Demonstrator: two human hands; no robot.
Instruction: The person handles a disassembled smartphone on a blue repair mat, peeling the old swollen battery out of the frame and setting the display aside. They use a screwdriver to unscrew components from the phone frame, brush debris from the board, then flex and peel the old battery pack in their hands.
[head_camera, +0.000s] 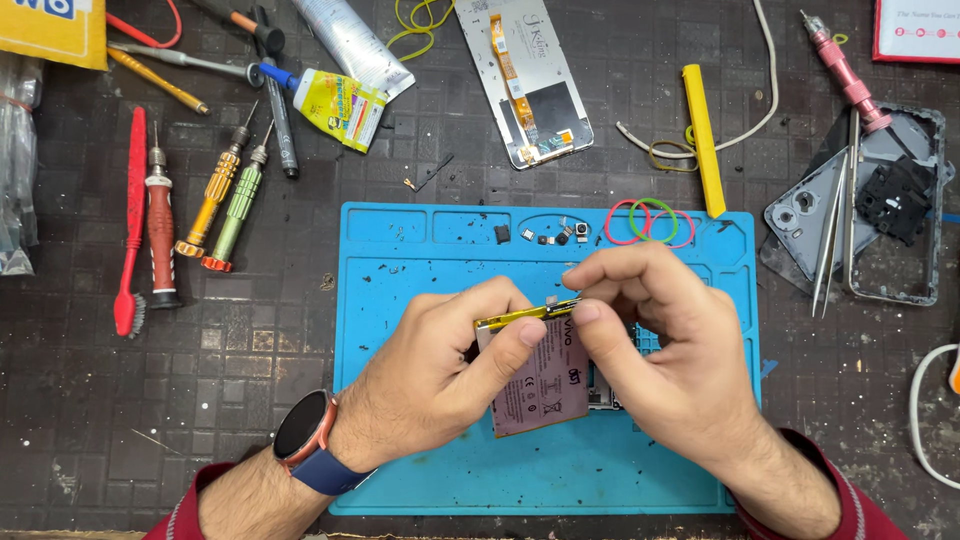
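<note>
blue mat (420, 480) under hands, dark tiled bench (150, 400)

Dark tiled workbench (80, 400) seen, blue repair mat (400, 480) laid at centre. Left of mat: screwdrivers (215, 200), red brush (130, 225). Above mat: glue tube (335, 100), phone display panel (525, 75). Right of mat: tweezers (830, 240), phone back cover (880, 200).

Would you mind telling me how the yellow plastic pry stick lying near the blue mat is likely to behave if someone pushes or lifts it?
The yellow pry stick looks thin and plastic, so it is probably light. Its flat, straight shape suggests it would slide rather than roll on the dark tiled worktop. One end lies against the blue mat, so a push there may make it pivot.
</note>
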